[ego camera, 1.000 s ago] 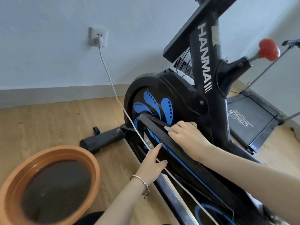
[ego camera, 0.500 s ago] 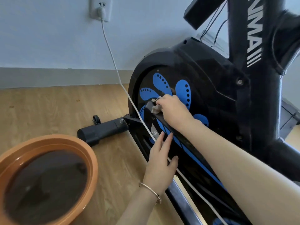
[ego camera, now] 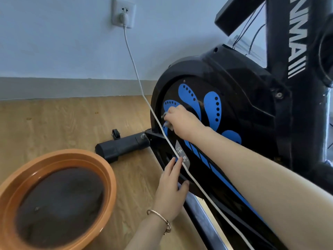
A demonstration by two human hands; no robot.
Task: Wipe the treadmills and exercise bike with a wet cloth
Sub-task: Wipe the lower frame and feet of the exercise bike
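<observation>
Right hand (ego camera: 182, 121) at frame centre gripping cloth (ego camera: 166, 121) against exercise bike (ego camera: 243, 98) wheel cover, left hand (ego camera: 171, 188) below, fingers straight, touching frame, orange basin (ego camera: 108, 177) lower left.

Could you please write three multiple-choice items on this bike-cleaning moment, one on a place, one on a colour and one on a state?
1. Where does the right hand press the cloth?
A. on the flywheel cover of the exercise bike
B. on the wall socket
C. inside the basin

2. What colour is the basin?
A. green
B. orange
C. white

3. How is the white cable at the wall socket?
A. lying unplugged on the floor
B. cut off short
C. plugged in

Answers:
1 A, the hand grips the cloth against the black cover with blue petal shapes.
2 B, its rim is orange and it holds dark water.
3 C, the plug sits in the socket and the cable runs down past the left hand.
</observation>
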